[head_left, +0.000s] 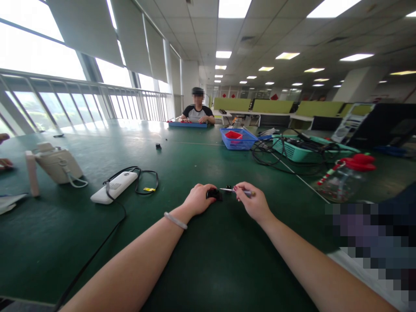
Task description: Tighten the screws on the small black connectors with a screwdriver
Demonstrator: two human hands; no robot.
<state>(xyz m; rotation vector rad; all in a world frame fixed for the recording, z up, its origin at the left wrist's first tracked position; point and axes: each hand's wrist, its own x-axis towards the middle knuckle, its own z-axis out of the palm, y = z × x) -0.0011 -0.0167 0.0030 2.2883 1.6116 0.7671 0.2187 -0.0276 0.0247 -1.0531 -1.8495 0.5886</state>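
Note:
My left hand [199,199], with a pale bangle at its wrist, is closed around a small black device [213,194] resting on the green tabletop. I cannot make out exactly what kind of device it is. My right hand [252,200] grips a slim screwdriver [248,193] by its handle. Its thin metal shaft points left, with the tip close to the black device; whether they touch is too small to tell. Just behind the shaft lies another little black piece [229,189].
To the left are a white power strip [121,187] with a black cable and a beige bag [60,164]. A blue basket [238,141], a teal basket [292,149] with cables and a red-lidded jar [341,180] stand right. Another person [196,113] sits across the table.

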